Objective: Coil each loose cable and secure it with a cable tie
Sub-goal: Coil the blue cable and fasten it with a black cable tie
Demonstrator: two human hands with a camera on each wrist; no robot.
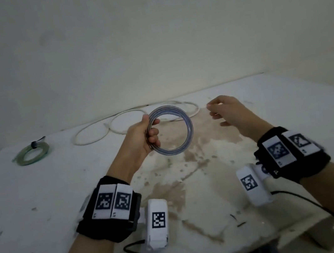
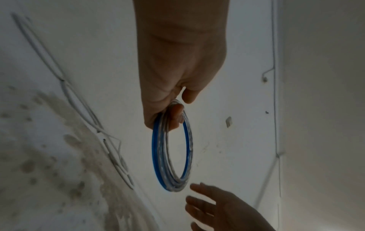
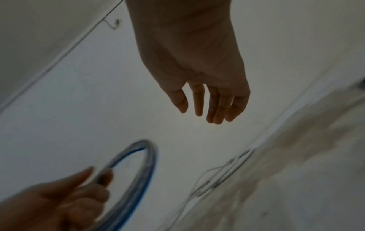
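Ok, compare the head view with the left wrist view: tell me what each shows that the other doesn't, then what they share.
Only the head view shows the green coil lying at the table's far left with a dark tie on it, and the marker bands on both wrists. Only the left wrist view shows the bright blue strand running through the blue-grey coil and a thin wire running along the wall. Both show the left hand gripping that coil, the right hand open and apart from it, the loose white cable and the stained table.

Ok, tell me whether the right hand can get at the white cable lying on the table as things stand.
Probably yes. The right hand is open and holds nothing, hovering above the table. The white cable lies loose beyond it, uncovered. The left hand grips the blue coil off to the side.
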